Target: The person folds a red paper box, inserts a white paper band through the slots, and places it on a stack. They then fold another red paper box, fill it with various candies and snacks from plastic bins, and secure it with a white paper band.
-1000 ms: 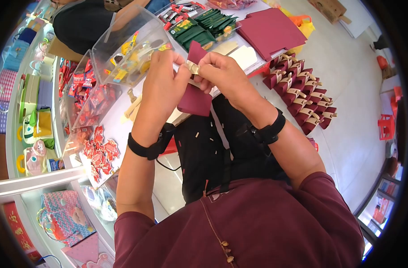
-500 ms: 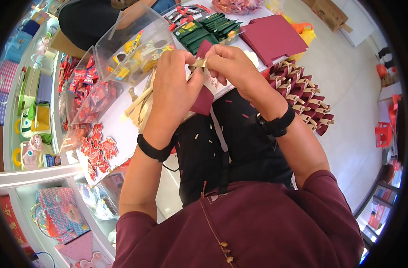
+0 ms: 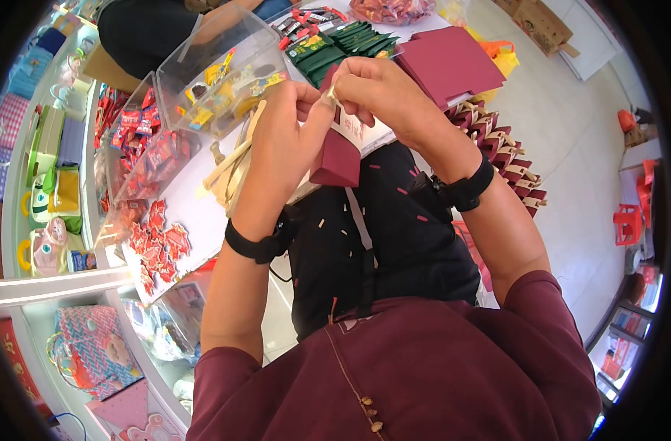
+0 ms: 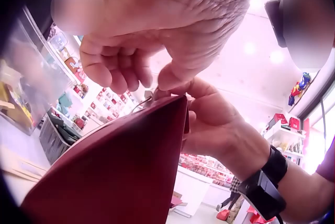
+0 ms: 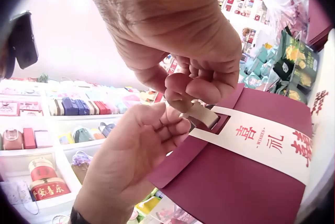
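A maroon gift box (image 3: pixel 339 163) stands upright over the person's lap, a white band (image 5: pixel 261 140) with red characters wrapped across it. At its top, a cream strap (image 5: pixel 203 115) passes through a slot. My right hand (image 3: pixel 385 92) pinches this strap between thumb and curled fingers. From the other side my left hand (image 3: pixel 282 143) holds the strap at the box top, thumb and fingertips close to the right fingertips. In the left wrist view the box's maroon side (image 4: pixel 115 166) fills the lower part, below both hands.
Left on the table are clear bins (image 3: pixel 225 81) of snacks, cream strips (image 3: pixel 232 173) and red packets (image 3: pixel 159 242). Green packets (image 3: pixel 335 48) and stacked maroon sheets (image 3: pixel 449 66) lie beyond the hands. Rows of maroon boxes with cream straps (image 3: pixel 497 151) stand at right.
Both hands have stayed together at the strap. The right hand has shifted slightly up, and the box has turned, showing more of its maroon side and printed band.
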A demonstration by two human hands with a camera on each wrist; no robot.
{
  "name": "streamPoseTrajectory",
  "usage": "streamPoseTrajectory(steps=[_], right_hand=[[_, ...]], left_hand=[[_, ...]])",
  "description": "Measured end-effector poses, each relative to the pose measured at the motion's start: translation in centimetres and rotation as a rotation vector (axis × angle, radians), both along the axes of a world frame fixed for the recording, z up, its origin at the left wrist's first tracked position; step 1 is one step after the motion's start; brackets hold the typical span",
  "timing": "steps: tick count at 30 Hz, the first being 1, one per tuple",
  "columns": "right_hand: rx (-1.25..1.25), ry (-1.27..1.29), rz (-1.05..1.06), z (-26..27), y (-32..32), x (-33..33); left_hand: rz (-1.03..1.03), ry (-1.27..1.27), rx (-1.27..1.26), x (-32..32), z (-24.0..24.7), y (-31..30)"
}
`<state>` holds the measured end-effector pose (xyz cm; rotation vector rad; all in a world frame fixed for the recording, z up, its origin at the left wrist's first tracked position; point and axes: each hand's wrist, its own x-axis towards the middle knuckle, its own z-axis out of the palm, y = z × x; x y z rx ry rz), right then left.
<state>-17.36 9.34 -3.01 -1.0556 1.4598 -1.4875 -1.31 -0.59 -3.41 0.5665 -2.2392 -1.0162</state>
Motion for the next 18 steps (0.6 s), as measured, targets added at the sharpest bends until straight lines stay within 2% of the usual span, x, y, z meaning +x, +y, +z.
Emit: streamPoseTrajectory(steps=[3,9,12,18], right_hand=[[0.003,-0.02,0.002,-0.1,-0.2,-0.2],[0.025,-0.044,0.001,0.1,-0.1,-0.5],[0.027,-0.032,0.019,0.0,-0.3,-0.7],[0.054,-0.023,0.037,0.3,-0.4,-0.5]], left_hand=[[-0.07,-0.055,0.267,-0.2,-0.2,-0.7],[-0.107,-0.166,0.528,0.0,1.3,-0.7],[-0.164,-0.113,0.647,-0.2,0.6,-1.7],[-0.172,-0.123,0.6,-0.3,0.6,-1.8]])
